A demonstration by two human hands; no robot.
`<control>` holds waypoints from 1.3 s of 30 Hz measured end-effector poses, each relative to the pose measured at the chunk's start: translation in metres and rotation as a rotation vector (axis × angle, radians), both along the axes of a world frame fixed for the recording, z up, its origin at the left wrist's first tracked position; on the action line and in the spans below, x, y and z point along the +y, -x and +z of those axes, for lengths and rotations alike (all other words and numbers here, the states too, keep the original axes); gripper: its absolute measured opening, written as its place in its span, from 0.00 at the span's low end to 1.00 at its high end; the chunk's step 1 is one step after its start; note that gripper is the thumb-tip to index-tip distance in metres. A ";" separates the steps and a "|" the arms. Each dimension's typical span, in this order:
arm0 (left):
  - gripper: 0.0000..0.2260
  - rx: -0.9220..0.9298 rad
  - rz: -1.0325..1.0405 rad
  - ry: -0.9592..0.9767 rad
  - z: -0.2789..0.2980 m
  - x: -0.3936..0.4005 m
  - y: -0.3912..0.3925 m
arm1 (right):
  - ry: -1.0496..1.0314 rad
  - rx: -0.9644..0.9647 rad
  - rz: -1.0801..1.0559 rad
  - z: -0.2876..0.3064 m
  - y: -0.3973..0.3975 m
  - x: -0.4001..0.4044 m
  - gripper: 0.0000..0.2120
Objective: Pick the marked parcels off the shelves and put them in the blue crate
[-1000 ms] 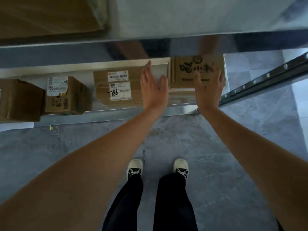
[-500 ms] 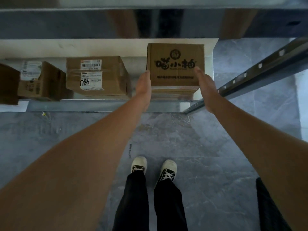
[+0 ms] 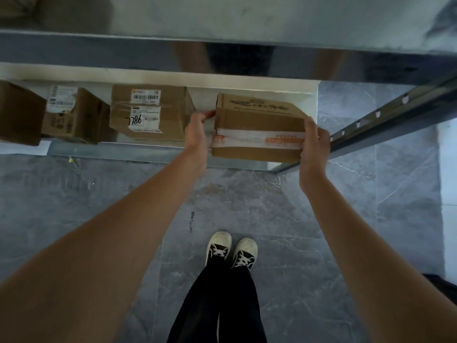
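My left hand (image 3: 196, 133) and right hand (image 3: 314, 147) grip the ends of the printed parcel (image 3: 258, 127) at the shelf's (image 3: 158, 151) near right corner. Open floor (image 3: 247, 194) lies nearer; a labelled box (image 3: 148, 112) sits just left. The parcel's long axis runs left-right, printed top tilted far.

left hand (image 3: 196, 131) + right hand (image 3: 314, 142) grip taped parcel (image 3: 258, 125) | low shelf (image 3: 153, 151) edge

The held parcel (image 3: 259, 125) is matt brown cardboard with glossy white tape. Left of it, the shelf (image 3: 153, 151) is shiny reflective metal. The floor (image 3: 284, 209) is smooth grey marbled tile.
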State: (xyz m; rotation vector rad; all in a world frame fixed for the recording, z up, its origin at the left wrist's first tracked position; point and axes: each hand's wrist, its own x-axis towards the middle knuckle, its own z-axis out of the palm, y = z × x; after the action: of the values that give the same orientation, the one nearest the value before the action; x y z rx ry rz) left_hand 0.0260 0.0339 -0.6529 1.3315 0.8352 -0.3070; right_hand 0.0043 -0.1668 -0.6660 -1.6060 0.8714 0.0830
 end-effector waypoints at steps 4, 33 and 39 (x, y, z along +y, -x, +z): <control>0.15 -0.025 -0.121 -0.056 0.003 0.001 0.002 | -0.093 0.055 -0.066 0.011 0.008 0.005 0.14; 0.23 0.075 -0.330 -0.030 -0.004 0.037 0.028 | -0.258 0.321 0.013 0.026 0.028 0.017 0.13; 0.21 0.053 -0.149 -0.059 -0.006 0.037 0.031 | -0.363 0.194 -0.029 0.022 0.037 0.018 0.16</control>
State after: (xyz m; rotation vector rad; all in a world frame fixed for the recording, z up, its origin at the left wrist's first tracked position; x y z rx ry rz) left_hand -0.0049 0.0705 -0.6586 1.4495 0.7962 -0.4391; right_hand -0.0323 -0.1487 -0.6438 -1.2585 0.9664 0.3616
